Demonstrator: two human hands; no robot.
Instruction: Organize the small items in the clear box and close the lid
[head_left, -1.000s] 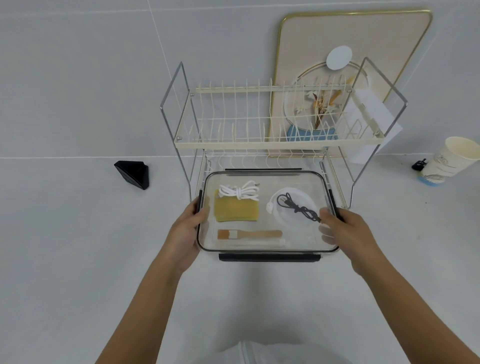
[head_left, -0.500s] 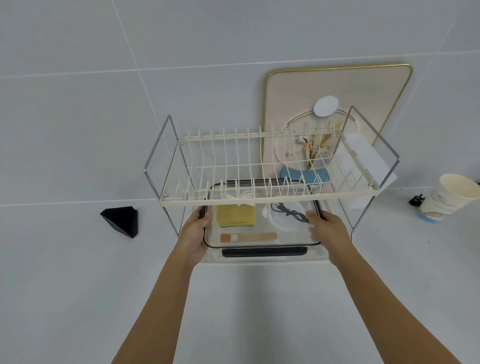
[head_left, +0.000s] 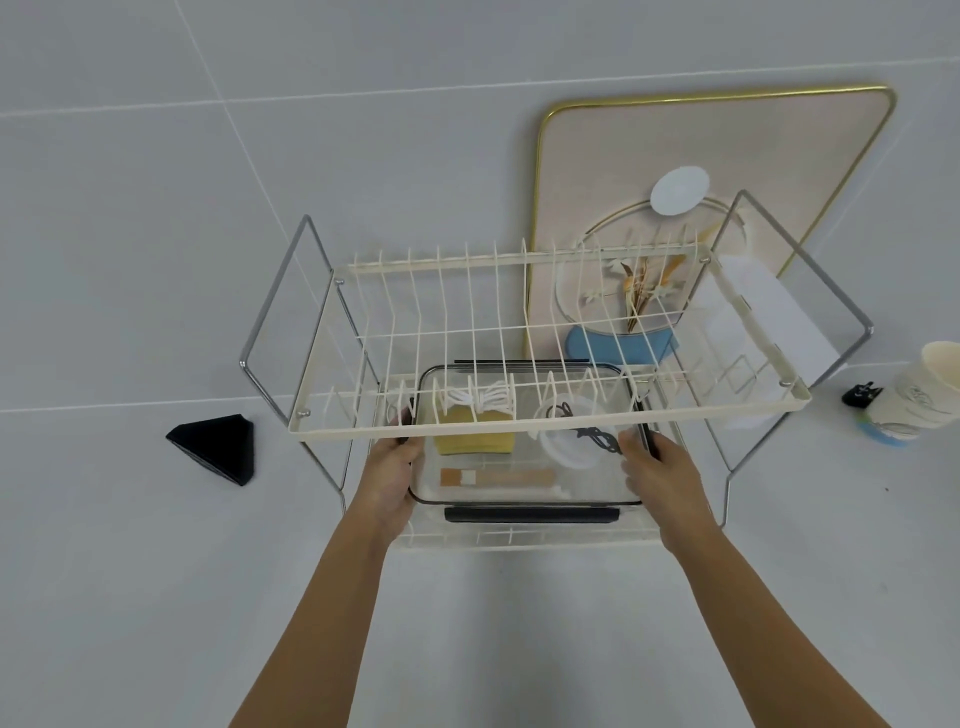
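Observation:
The clear box (head_left: 587, 491) with a black-edged lid and black clasps sits on the lower shelf of a two-tier wire rack (head_left: 545, 426). My left hand (head_left: 390, 475) grips its left side and my right hand (head_left: 660, 470) grips its right side. Through the lid I see a coiled white cable (head_left: 480, 399), a yellow cloth (head_left: 474, 440), a small wooden brush (head_left: 498, 476) and a black cord (head_left: 597, 434) on a white round piece. The rack's upper tier hides the box's far part.
A black triangular object (head_left: 217, 446) lies left of the rack. A paper cup (head_left: 922, 397) and a small black clip (head_left: 860, 395) sit at the right. A gold-framed picture panel (head_left: 727, 156) leans on the tiled wall behind the rack.
Both hands have pushed the closed box forward from in front of the rack onto its lower shelf, under the upper tier. My view has tilted up.

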